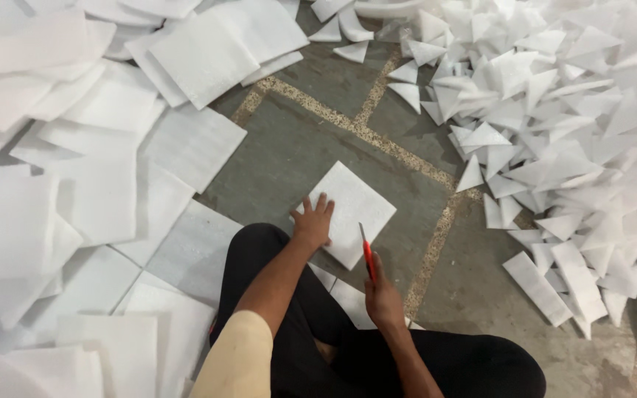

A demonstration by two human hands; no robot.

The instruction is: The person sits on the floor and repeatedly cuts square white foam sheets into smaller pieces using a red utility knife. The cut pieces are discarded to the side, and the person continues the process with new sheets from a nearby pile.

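While the person sits on the grey floor [318, 147] with legs in black trousers, a white square foam sheet [355, 203] lies flat just in front of the knees, turned so that one corner points to the near side. The left hand [312, 223] rests on the near left edge of this sheet with the fingers spread and pressed down; I judge that it holds the sheet so it does not slide. The right hand [383, 298] is closed around the red handle of a utility knife [366, 254], and the thin blade points away, with its tip touching the sheet near the lower corner. So the sheet lies between both hands, a little farther than them, with the left hand on top of it and the right hand just near of it.

On the left side many large white foam squares [75, 184] lie in loose layers, some overlapping each other. On the right and far side there is a big heap of white foam triangles [554, 110], and a few narrow strips lie near its edge. It seems the uncut pieces are kept on one side and the cut pieces on the other, with the bare floor between them as a place for cutting.
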